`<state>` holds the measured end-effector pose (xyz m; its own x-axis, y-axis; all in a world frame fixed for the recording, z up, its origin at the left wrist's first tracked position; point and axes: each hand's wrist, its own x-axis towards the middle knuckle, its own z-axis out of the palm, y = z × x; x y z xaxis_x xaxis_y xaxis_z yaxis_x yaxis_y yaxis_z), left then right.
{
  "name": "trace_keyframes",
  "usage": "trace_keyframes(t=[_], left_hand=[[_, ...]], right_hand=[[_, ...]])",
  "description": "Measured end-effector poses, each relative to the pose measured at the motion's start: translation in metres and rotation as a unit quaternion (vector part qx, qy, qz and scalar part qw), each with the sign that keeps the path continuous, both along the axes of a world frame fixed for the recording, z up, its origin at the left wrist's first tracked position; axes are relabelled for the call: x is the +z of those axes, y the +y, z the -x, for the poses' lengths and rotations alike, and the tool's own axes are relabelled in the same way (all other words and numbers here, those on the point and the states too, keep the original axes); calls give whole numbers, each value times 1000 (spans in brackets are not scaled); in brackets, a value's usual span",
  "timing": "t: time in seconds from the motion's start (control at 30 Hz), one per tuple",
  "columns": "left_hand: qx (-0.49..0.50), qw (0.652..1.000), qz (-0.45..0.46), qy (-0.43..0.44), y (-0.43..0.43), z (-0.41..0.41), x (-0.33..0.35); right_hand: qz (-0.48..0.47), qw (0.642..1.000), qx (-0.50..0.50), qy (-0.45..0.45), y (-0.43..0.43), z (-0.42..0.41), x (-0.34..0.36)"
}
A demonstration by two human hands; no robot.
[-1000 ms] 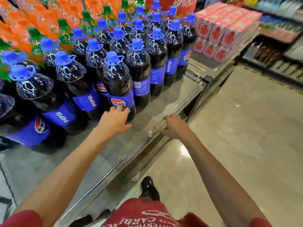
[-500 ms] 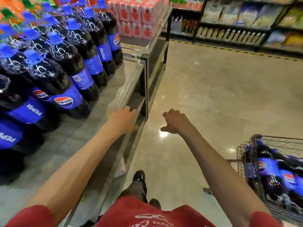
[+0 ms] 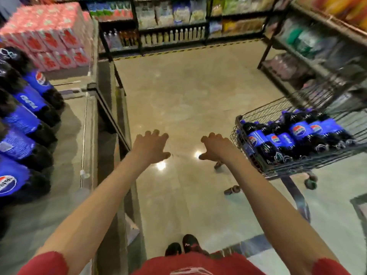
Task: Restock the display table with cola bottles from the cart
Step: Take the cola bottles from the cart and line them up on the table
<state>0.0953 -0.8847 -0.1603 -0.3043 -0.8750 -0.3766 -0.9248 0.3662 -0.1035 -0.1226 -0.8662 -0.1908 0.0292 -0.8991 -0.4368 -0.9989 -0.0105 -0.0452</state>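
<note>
Dark cola bottles with blue labels [image 3: 25, 120] stand in a row along the left side of the grey display table [image 3: 73, 135]. At the right, a wire cart [image 3: 297, 167] holds several more cola bottles [image 3: 294, 135] lying on their sides. Both my hands hang over the bare floor between table and cart, holding nothing. My left hand [image 3: 151, 147] has its fingers spread, just past the table's edge. My right hand [image 3: 216, 147] has loosely bent fingers, a short way left of the cart's near corner.
Red drink packs [image 3: 49, 36] are stacked on the table beyond the cola. Shelving with goods lines the back [image 3: 170, 26] and the right side [image 3: 317, 48]. Shiny floor [image 3: 188, 96] stretches ahead, and my shoes [image 3: 184, 247] show at the bottom.
The view has swung right from the table toward the cart. My left hand left the bottle it touched and my right left the table rail; both moved over the floor.
</note>
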Motion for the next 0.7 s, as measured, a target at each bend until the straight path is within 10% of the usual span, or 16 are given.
trace_keyframes(t=[0.7], left_hand=[[-228,973,-30,23,60,211,-20]], right_hand=[[-30,971,-235,-37,163,176,-6]])
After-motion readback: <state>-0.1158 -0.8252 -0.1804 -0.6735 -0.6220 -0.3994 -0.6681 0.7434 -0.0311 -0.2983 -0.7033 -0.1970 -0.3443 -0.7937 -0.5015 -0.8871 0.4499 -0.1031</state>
